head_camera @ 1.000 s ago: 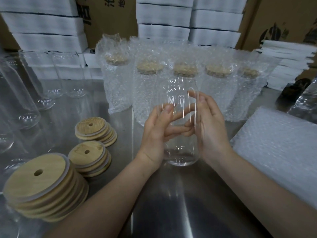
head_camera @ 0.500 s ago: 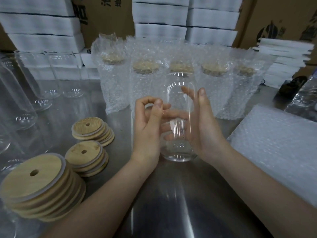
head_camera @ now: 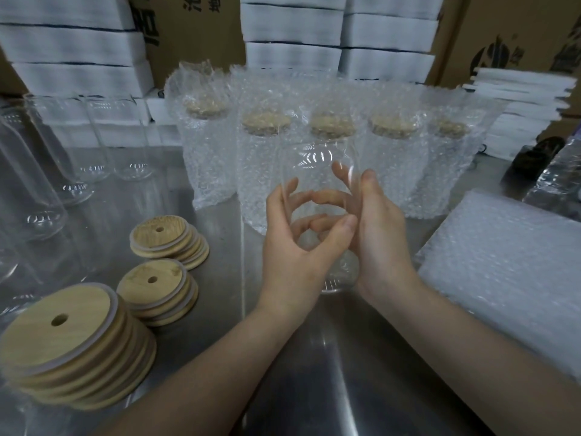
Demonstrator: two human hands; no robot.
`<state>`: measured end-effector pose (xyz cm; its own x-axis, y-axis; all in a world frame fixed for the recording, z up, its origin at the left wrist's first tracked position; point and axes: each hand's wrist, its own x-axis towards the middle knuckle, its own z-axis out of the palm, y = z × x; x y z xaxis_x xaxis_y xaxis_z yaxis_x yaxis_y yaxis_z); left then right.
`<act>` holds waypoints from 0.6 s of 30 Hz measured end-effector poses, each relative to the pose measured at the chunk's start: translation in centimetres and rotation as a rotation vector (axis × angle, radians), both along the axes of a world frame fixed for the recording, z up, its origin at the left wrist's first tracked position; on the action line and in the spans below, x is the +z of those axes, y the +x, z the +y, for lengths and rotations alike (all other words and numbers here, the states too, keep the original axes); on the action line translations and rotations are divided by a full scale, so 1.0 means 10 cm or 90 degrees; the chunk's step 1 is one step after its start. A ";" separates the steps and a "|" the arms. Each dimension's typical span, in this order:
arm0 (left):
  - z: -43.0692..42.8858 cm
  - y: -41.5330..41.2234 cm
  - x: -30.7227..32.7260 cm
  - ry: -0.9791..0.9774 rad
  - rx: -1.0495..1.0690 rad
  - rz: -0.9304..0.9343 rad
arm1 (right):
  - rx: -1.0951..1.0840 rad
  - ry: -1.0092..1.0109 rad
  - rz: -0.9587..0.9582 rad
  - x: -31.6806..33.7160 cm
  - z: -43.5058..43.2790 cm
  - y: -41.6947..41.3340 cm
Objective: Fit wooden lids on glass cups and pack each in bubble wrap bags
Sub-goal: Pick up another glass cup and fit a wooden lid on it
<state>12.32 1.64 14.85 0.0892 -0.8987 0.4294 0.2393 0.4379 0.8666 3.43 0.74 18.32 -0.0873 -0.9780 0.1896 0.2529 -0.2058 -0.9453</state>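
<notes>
The room is dim, with flat, greyish light. Pale streaks of glare run down the steel counter, which darkens toward its front edge. Small glints sit on the glass cup. The white boxes at the far-left corner bow and go soft.

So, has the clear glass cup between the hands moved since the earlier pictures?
No: the clear glass cup stays in front of the middle bubble-wrapped lidded cup.

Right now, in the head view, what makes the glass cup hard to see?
Head view: the glass cup is faint, traced by white glints near its top; the right hand looks blurred at its fingertips; the metal table shows soft glare.
</notes>
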 end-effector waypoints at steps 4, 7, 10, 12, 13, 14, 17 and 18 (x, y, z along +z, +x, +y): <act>-0.01 0.03 0.00 -0.007 -0.026 0.022 | 0.000 0.026 0.012 0.05 0.00 -0.02; -0.02 0.06 0.00 -0.001 -0.068 0.044 | -0.009 0.050 0.037 0.05 -0.04 -0.05; -0.04 0.07 0.01 0.010 -0.128 0.076 | 0.011 0.063 0.055 0.02 -0.09 -0.09; -0.05 0.09 0.01 0.023 -0.144 0.088 | 0.032 0.067 0.043 0.01 -0.13 -0.11; -0.05 0.09 0.01 0.030 -0.146 0.090 | 0.039 0.069 0.038 0.00 -0.14 -0.12; -0.05 0.08 0.00 0.040 -0.149 0.092 | 0.043 0.070 0.037 -0.01 -0.15 -0.13; -0.08 0.07 0.00 0.058 -0.186 0.111 | 0.061 0.079 0.011 -0.02 -0.17 -0.14; -0.09 0.06 0.00 0.061 -0.205 0.130 | 0.063 0.084 0.000 -0.01 -0.17 -0.14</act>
<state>12.96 0.79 14.89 -0.1293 -0.9296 0.3453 0.5230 0.2319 0.8202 1.99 -0.93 18.17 0.0110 -0.9982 0.0595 0.2665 -0.0544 -0.9623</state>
